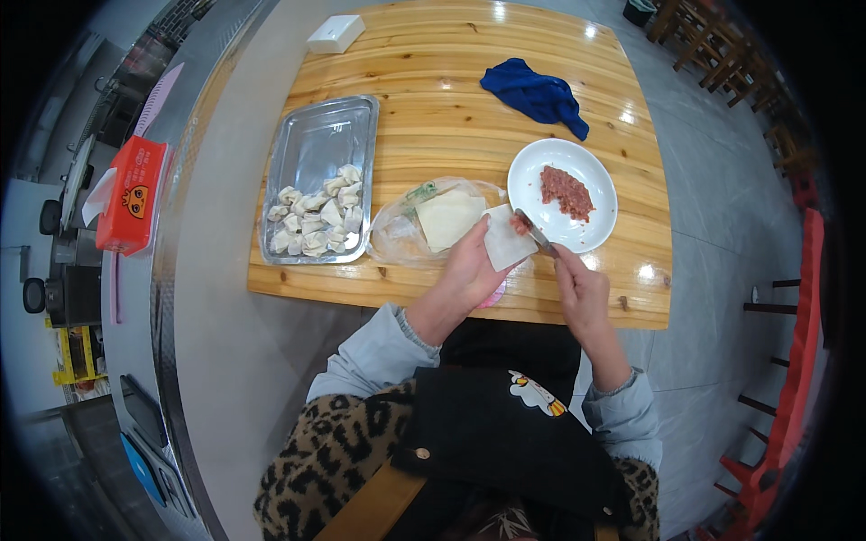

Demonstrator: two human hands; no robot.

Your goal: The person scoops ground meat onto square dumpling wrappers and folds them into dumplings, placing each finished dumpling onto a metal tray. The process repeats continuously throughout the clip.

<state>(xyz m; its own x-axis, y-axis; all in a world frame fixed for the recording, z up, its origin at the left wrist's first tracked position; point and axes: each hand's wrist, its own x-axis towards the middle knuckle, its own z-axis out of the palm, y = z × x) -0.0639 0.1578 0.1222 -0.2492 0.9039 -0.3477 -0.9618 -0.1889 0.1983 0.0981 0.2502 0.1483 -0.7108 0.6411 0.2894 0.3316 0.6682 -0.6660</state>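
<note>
My left hand (471, 266) holds a square dough wrapper (504, 247) over the table's near part. In my right hand (583, 287) is a narrow metal utensil (539, 234), its tip at a dab of minced meat (519, 224) on the wrapper. A white plate (524, 169) with more minced meat (567, 193) lies just beyond my right hand. Left of the wrapper in my hand, a stack of wrappers (448, 220) rests on a clear plastic bag (399, 237). Folded dumplings (315, 220) fill the near part of a metal tray (318, 125) at the left.
A blue cloth (534, 95) lies beyond the plate on the wooden table (433, 101). A white box (336, 34) stands at the table's far left corner. To the left, a red tissue pack (135, 196) sits on a metal counter. Red benches (791, 372) stand at the right.
</note>
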